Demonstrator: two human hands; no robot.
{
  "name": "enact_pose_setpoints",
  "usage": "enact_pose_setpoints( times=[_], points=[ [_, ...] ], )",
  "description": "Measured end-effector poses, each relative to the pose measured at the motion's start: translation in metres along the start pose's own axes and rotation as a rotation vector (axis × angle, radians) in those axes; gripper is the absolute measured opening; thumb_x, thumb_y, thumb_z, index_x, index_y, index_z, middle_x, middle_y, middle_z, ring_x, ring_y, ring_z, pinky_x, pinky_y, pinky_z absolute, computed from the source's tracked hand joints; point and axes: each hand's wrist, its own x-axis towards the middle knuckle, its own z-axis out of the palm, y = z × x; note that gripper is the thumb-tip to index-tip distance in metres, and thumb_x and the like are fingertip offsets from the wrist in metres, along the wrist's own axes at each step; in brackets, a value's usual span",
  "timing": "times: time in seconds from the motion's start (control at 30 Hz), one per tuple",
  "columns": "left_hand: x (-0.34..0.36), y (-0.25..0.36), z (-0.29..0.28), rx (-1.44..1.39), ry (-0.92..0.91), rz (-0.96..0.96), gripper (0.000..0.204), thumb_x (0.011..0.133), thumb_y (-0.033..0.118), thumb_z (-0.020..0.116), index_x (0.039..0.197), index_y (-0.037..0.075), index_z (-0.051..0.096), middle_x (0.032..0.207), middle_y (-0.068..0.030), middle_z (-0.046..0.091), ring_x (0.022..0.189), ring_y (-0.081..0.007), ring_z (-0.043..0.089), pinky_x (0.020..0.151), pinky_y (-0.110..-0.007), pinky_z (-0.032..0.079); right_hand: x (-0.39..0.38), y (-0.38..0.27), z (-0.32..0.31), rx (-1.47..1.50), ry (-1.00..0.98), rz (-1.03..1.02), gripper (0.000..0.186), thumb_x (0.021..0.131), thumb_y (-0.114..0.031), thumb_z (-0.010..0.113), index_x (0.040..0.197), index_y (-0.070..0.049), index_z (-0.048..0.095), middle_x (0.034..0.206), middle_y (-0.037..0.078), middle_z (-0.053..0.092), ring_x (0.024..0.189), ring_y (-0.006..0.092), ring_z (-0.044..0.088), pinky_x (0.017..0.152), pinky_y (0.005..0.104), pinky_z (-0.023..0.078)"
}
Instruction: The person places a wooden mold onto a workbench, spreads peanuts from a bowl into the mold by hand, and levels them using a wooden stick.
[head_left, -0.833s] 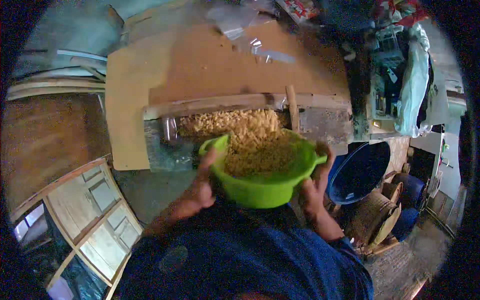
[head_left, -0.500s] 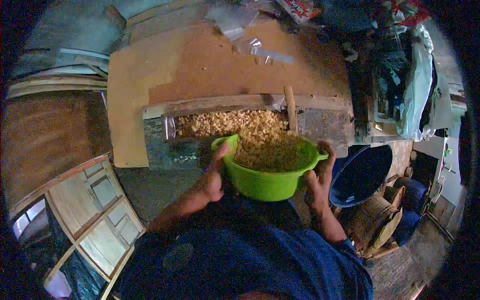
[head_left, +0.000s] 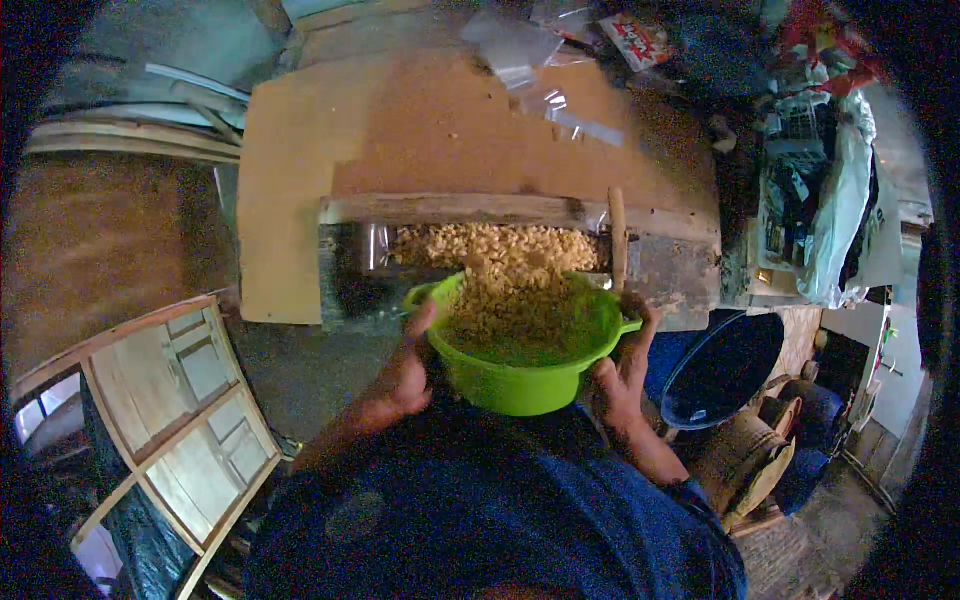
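Observation:
My left hand (head_left: 410, 368) grips the left side of a green plastic bowl (head_left: 515, 390); my right hand (head_left: 625, 365) grips its right side by the handle. The bowl holds loose brown, crumbly material and is held at the near edge of a long narrow trough (head_left: 350, 245) with a clear plastic lining. Pale, chunky crumbs (head_left: 500, 240) fill much of the trough and run continuously down into the bowl's mouth, partly hiding its far rim. A wooden stick (head_left: 618, 235) lies crosswise at the trough's right end.
A brown board (head_left: 440, 140) lies beyond the trough, with plastic scraps (head_left: 515, 55). At right are a cluttered crate (head_left: 800, 180), a pale bag (head_left: 840, 200), a large blue tub (head_left: 720, 370) and several barrels (head_left: 760, 460). A wooden panelled frame (head_left: 160, 395) leans at lower left.
The view has shifted, putting the board and trough further right in the picture. The bowl, still in both hands, now sits further left relative to the trough than half a second ago.

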Motion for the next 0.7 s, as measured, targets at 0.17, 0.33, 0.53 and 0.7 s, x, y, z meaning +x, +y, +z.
enact_pose_setpoints(
  times=[0.17, 0.33, 0.53, 0.7],
  points=[
    [-0.019, 0.017, -0.022, 0.012, 0.025, 0.077, 0.064, 0.088, 0.051, 0.056, 0.135, 0.007, 0.047, 0.134, -0.0094, 0.053, 0.124, -0.0246, 0.049, 0.106, -0.043, 0.037, -0.006, 0.001, 0.027, 0.020, -0.040, 0.007, 0.114, 0.073, -0.043, 0.077, 0.148, -0.002, 0.002, 0.146, 0.017, 0.028, 0.134, 0.0304, 0.029, 0.112, 0.0430, 0.022],
    [-0.028, 0.027, -0.047, -0.025, 0.022, 0.110, 0.063, 0.090, 0.050, 0.054, 0.135, 0.007, 0.047, 0.134, -0.0092, 0.053, 0.123, -0.0246, 0.050, 0.105, -0.043, 0.038, -0.006, 0.001, 0.054, -0.005, -0.096, 0.063, 0.112, 0.072, -0.041, 0.079, 0.148, -0.002, 0.006, 0.145, 0.017, 0.029, 0.132, 0.0310, 0.032, 0.111, 0.0432, 0.024],
    [-0.036, 0.042, -0.065, 0.034, 0.080, 0.131, 0.066, 0.090, 0.055, 0.050, 0.136, 0.008, 0.045, 0.134, -0.0091, 0.053, 0.123, -0.0252, 0.050, 0.105, -0.044, 0.039, 0.004, -0.015, 0.086, -0.041, -0.094, 0.058, 0.111, 0.069, -0.041, 0.081, 0.147, -0.003, 0.011, 0.142, 0.017, 0.032, 0.131, 0.0308, 0.034, 0.110, 0.0435, 0.026],
    [-0.035, 0.057, -0.073, -0.011, 0.025, 0.081, 0.066, 0.089, 0.057, 0.050, 0.136, 0.010, 0.045, 0.135, -0.0084, 0.052, 0.124, -0.0251, 0.050, 0.104, -0.043, 0.039, 0.009, -0.018, 0.096, 0.034, -0.119, 0.060, 0.109, 0.069, -0.043, 0.080, 0.146, -0.002, 0.014, 0.139, 0.017, 0.034, 0.132, 0.0303, 0.031, 0.111, 0.0437, 0.023]
  ],
)
